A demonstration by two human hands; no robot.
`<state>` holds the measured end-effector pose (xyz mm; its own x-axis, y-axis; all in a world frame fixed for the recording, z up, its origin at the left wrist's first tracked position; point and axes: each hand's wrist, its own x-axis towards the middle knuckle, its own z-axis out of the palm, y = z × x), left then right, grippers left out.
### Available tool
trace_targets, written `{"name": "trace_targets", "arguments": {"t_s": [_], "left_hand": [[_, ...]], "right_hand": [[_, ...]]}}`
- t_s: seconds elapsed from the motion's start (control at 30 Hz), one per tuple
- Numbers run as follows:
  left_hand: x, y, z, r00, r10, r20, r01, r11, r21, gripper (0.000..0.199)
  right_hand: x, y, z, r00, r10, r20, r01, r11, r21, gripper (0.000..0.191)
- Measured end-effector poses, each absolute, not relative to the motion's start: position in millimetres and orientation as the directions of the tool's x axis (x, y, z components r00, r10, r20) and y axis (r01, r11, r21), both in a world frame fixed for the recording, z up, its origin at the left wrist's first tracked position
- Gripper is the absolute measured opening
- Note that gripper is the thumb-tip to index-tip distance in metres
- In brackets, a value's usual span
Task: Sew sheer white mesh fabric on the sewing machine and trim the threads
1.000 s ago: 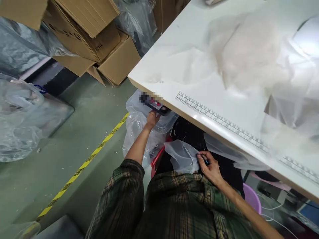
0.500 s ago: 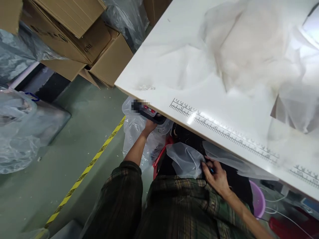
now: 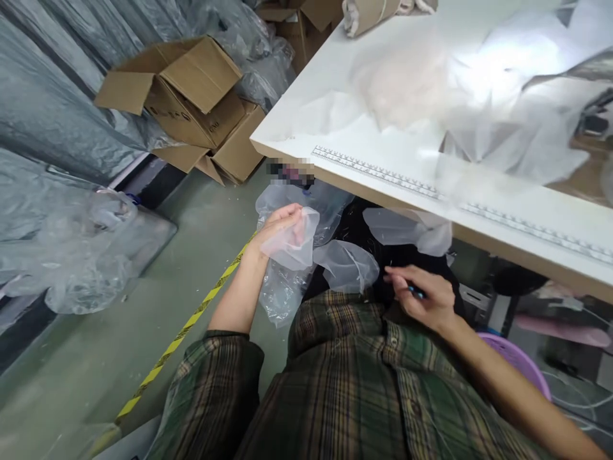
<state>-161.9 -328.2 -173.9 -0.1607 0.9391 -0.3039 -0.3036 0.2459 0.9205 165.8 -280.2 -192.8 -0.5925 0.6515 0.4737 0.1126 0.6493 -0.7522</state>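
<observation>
My left hand (image 3: 282, 227) is raised beside the table corner, its fingers closed on a thin, see-through white fabric piece (image 3: 299, 246) that hangs over the palm. Above my lap, my right hand (image 3: 424, 294) is curled round a small blue and black tool (image 3: 416, 292), mostly hidden by the fingers. Between the hands another sheer piece (image 3: 352, 265) lies on my dark-clothed lap. A further sheer piece (image 3: 402, 231) rests just under the table edge.
A white table (image 3: 335, 137) with a printed ruler strip (image 3: 378, 172) carries heaps of sheer fabric. Cardboard boxes (image 3: 191, 121) stand at the back left. Clear plastic bags (image 3: 282, 287) lie below the corner. A purple basket (image 3: 520, 361) stands at the right.
My left hand has come back from below the table corner and now holds a sheer piece. The view has tilted up; my right hand still holds the small tool.
</observation>
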Motion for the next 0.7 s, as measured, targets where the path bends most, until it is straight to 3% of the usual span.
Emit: {"name": "trace_targets", "arguments": {"t_s": [0.1,0.23,0.3,0.4,0.47,0.53,0.63,0.7], "left_hand": [[-120.2,-327.3,-144.3,0.117,0.951,-0.286,-0.290,0.308,0.906,0.031],[-73.6,-318.3,-126.6,0.332,0.898,-0.288,-0.276,0.384,0.881,0.025],[-59.3,-312.8,-129.6,0.339,0.887,-0.314,-0.294,0.417,0.860,0.025],[-46.6,-306.3,-143.9,0.191,0.891,-0.412,-0.380,0.454,0.806,0.021],[-41.0,-304.9,-154.4,0.106,0.880,-0.463,-0.432,0.460,0.775,0.017],[-36.1,-306.8,-162.2,0.104,0.866,-0.488,-0.450,0.479,0.754,0.019],[-32.1,-315.0,-168.4,0.109,0.848,-0.519,-0.459,0.506,0.730,0.025],[-34.0,-323.0,-171.4,0.047,0.855,-0.517,-0.470,0.476,0.744,0.023]], "right_hand": [[148.3,-279.5,-171.8,-0.471,0.703,0.533,0.035,0.619,-0.785,0.042],[139.3,-286.6,-164.6,-0.502,0.781,0.371,0.021,0.440,-0.898,0.068],[144.2,-297.0,-165.8,-0.405,0.807,0.430,0.086,0.502,-0.861,0.063],[153.3,-317.8,-169.3,-0.296,0.691,0.660,0.210,0.721,-0.660,0.055],[154.4,-328.5,-174.1,-0.415,0.584,0.698,0.255,0.811,-0.527,0.054],[151.1,-332.2,-180.3,-0.549,0.537,0.641,0.290,0.841,-0.457,0.047],[145.5,-327.4,-185.6,-0.621,0.548,0.560,0.269,0.820,-0.505,0.024],[144.4,-324.1,-182.6,-0.610,0.616,0.499,0.180,0.720,-0.670,0.016]]}}
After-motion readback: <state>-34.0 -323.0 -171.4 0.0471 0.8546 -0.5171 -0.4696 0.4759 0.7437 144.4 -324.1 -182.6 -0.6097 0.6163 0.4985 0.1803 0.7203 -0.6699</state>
